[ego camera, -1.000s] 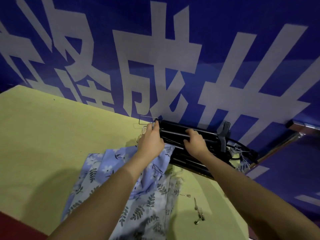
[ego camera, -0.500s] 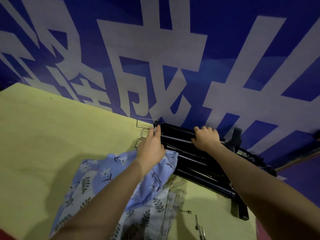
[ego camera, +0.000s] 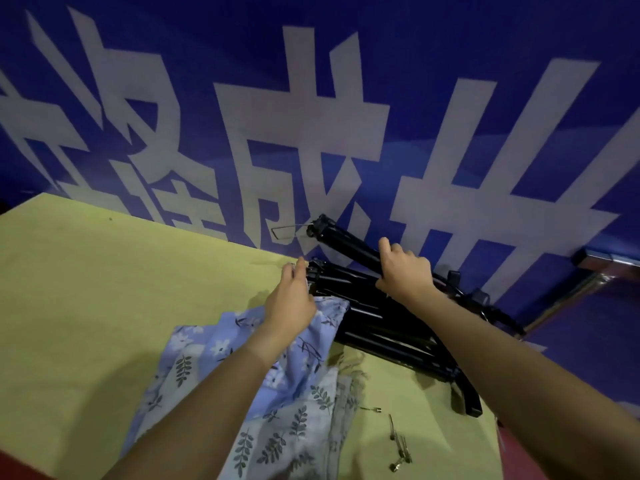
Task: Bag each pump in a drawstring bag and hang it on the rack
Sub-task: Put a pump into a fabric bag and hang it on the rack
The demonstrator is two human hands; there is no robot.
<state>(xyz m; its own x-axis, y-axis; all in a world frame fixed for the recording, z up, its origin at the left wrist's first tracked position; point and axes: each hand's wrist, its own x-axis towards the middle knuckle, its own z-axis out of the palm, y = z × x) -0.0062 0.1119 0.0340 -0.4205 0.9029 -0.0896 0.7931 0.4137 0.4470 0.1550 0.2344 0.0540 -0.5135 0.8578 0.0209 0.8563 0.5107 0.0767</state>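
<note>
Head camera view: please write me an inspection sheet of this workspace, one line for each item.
Surface: yellow-green table, lit unevenly, shadows at the near side.
Job's things: black pumps stacked at the far edge; one pump lifted at one end; floral drawstring bags heaped in front.
Clutter: small metal pins loose near the bags.
Hands: right hand grips the lifted pump; left hand at the stack's end, over the bags.
Cables: thin hose by the pumps.
Surroundings: blue banner with white characters; rack not seen.

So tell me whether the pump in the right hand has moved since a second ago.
Yes. The right hand has lifted one black pump off the pile of pumps; its far end now tilts up against the blue banner.
</note>
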